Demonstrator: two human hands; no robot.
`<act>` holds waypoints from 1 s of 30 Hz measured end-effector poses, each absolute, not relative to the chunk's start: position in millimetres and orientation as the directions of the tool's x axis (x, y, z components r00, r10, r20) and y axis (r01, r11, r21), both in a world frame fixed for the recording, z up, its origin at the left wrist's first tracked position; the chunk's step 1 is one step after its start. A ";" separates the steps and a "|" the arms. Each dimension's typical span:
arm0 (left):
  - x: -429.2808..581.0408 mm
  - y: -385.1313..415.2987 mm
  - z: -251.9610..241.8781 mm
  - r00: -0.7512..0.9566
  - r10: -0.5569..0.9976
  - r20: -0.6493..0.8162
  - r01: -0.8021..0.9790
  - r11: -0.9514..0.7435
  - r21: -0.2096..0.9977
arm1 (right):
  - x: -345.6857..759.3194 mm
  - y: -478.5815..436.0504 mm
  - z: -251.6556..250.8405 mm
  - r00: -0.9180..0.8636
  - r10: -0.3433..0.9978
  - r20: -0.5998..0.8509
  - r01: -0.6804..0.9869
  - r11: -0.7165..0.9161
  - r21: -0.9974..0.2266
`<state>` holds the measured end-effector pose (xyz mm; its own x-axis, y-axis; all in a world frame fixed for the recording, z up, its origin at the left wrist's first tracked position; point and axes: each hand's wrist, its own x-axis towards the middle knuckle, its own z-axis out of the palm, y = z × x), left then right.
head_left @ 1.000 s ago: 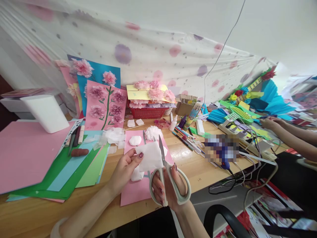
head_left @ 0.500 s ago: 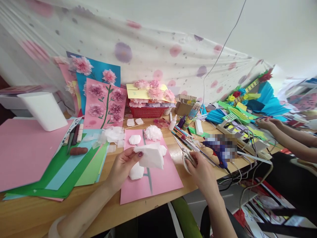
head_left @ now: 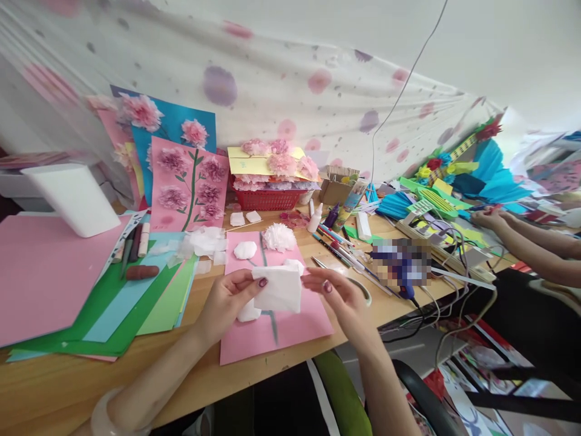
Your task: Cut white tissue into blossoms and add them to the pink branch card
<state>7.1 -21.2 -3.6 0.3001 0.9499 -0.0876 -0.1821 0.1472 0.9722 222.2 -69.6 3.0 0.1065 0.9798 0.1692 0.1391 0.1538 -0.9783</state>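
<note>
My left hand (head_left: 227, 298) pinches a folded square of white tissue paper (head_left: 278, 292) by its left edge, thumb on top. At the sheet's opposite edge is my right hand (head_left: 340, 297), fingers stretched out and thumb apart, holding nothing; whether its fingertips touch the tissue I cannot tell. Scissors (head_left: 363, 289) lie on the table, partly hidden behind the right hand. Under the tissue is a pink card (head_left: 290, 339) with a painted grey-green stem (head_left: 274, 327). A fluffy white paper flower (head_left: 279, 237) and white tissue pieces (head_left: 245, 249) sit on the card.
Coloured sheets (head_left: 49, 272) and tissue scraps (head_left: 204, 241) lie to the left. Behind stand a flower picture (head_left: 188, 188) and a red basket (head_left: 267, 200). Pens (head_left: 340, 254), a blue glue gun (head_left: 402, 272), power strips and cables fill the right, near another person's arms (head_left: 521, 239).
My right hand has let go of the scissors, which now rest on the table, and has moved left to the tissue's edge. The tissue is now held more level.
</note>
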 end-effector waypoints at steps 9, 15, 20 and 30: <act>7.0 -20.5 2.6 0.295 0.946 -0.136 -0.130 0.180 0.975 | 181.1 -59.9 -5.4 -0.060 0.997 -0.038 -0.149 -0.047 -0.988; 4.2 -16.4 -3.7 0.385 0.910 -0.156 -0.161 0.233 0.959 | 186.6 -59.1 -10.5 0.031 1.000 0.001 -0.099 0.004 -0.995; 2.5 -15.6 -2.7 0.359 0.923 -0.138 -0.167 0.209 0.964 | 186.5 -63.6 -12.6 0.062 0.996 0.070 -0.084 0.075 -0.994; -1.8 -12.4 5.2 0.441 0.869 -0.224 -0.242 0.355 0.903 | 188.7 -68.7 -9.5 -0.116 0.989 0.092 -0.193 0.069 -0.979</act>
